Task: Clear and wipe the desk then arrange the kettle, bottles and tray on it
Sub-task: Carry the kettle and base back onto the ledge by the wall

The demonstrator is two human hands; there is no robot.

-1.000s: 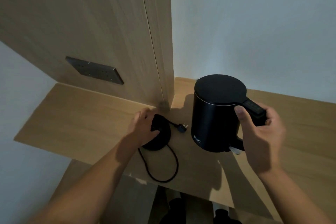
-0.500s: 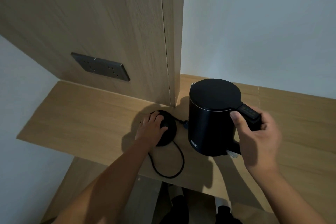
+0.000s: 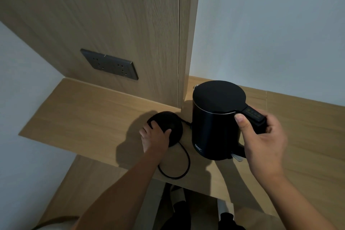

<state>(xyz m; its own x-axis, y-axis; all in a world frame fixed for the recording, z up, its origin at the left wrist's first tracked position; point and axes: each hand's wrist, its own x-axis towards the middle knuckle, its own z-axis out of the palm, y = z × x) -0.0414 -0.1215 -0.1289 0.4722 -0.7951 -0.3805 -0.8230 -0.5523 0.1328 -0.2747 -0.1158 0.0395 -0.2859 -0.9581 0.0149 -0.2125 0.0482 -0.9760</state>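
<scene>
A black electric kettle stands or hovers just over the wooden desk, right of its round black base. My right hand grips the kettle's handle, thumb on its upper edge. My left hand holds the base by its near rim, fingers curled over the top. The base's black cord loops toward the desk's front edge, and its far end runs behind the kettle.
A wooden wall panel with a grey socket plate rises behind the base and ends in a corner just left of the kettle. White wall stands behind the desk's right part. Below the front edge are a lower shelf and my feet.
My left hand has slid the base back toward the wall panel. The kettle in my right hand has stayed close beside it, near the panel's corner.
</scene>
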